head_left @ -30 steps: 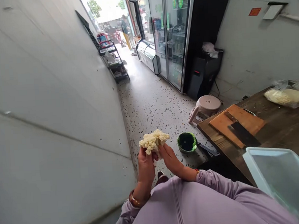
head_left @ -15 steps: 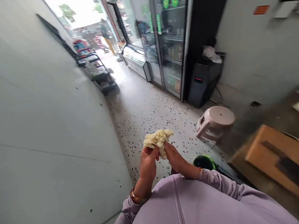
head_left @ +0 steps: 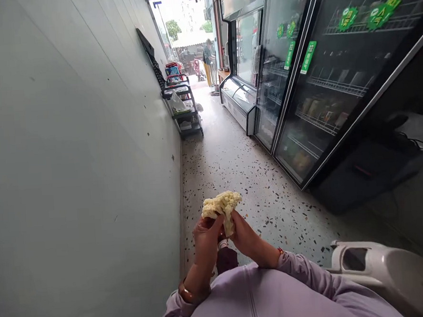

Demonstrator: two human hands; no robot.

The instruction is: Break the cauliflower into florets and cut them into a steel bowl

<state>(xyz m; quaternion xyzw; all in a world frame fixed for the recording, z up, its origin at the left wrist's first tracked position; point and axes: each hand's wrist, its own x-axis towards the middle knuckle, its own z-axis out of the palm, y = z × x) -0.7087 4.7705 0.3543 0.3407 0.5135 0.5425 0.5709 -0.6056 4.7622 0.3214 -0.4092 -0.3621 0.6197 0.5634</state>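
A pale cream piece of cauliflower is held up in front of my body, its florets on top and its stalk pointing down. My left hand grips it from the left, fingers curled and thumb against the underside of the florets. On the right, my right hand pinches the stalk and the florets' edge, with some fingers hidden behind. Both hands are closed on the same piece, close together above the floor.
A white wall runs along my left. A dark rolling shelf cart stands against it. Glass-door fridges and a low display case line the right. At lower right is a plastic stool. A person stands by the bright doorway.
My view has swung right-to-left and moved along the speckled floor toward the doorway. The stool is nearer, and the cutting board with the cleaver has left view. Both hands still hold the cauliflower.
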